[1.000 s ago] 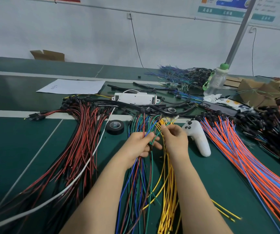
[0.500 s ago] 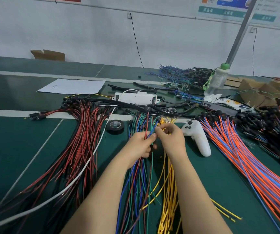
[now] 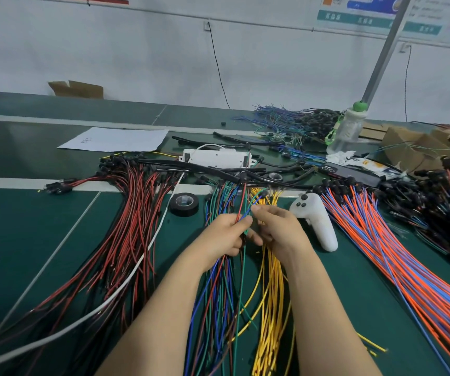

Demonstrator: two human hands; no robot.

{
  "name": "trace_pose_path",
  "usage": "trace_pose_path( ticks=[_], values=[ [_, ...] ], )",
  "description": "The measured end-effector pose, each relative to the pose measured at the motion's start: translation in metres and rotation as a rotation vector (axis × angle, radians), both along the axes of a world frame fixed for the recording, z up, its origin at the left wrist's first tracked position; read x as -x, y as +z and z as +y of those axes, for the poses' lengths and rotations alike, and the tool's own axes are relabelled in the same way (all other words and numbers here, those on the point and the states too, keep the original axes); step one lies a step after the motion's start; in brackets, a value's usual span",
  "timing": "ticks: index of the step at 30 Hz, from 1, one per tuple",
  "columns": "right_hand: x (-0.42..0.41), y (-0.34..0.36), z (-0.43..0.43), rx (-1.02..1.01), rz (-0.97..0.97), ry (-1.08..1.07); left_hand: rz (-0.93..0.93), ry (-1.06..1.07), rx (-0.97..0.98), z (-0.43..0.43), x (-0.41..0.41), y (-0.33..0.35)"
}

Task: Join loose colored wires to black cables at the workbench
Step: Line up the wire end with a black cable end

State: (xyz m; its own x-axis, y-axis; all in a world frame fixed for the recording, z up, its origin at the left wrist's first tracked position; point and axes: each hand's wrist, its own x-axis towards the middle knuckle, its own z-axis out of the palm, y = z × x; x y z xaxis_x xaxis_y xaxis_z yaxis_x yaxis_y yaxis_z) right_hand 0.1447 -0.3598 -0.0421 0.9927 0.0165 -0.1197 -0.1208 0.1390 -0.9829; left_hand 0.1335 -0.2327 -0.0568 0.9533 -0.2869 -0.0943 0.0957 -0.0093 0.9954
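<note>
Little done, judging by how much lies loose: pinching a few colored wires [image 3: 241,210] between curled fingers of left hand [image 3: 225,234] and right hand [image 3: 281,229], just left of the white controller [image 3: 316,221], not yet joined to black cables [image 3: 218,169] beyond it.

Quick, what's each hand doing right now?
Left hand: grips a few colored wires.
Right hand: pinches one of those wires.
</note>
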Motion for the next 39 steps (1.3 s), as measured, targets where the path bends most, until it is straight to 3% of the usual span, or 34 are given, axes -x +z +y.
trace_pose_path(
  ticks=[10,17,26,32,36,39],
  values=[
    [-0.004,-0.008,0.008,-0.002,-0.093,-0.088,0.006,0.035,0.068,0.001,0.001,0.002],
    [-0.007,-0.009,0.015,0.245,-0.143,-0.211,0.01,0.065,0.056,0.0,-0.002,-0.003],
    [-0.003,-0.006,0.013,0.268,-0.159,-0.129,-0.013,0.039,-0.045,-0.001,-0.003,-0.004],
    [-0.007,-0.009,0.007,0.286,-0.08,-0.23,0.116,0.121,0.3,0.001,-0.003,-0.001],
    [-0.007,-0.009,0.008,0.204,-0.151,-0.205,0.066,0.102,0.252,-0.001,-0.003,-0.004],
    [-0.007,-0.01,0.012,0.308,-0.154,-0.144,0.033,0.119,0.203,-0.002,-0.004,-0.005]
  ],
)
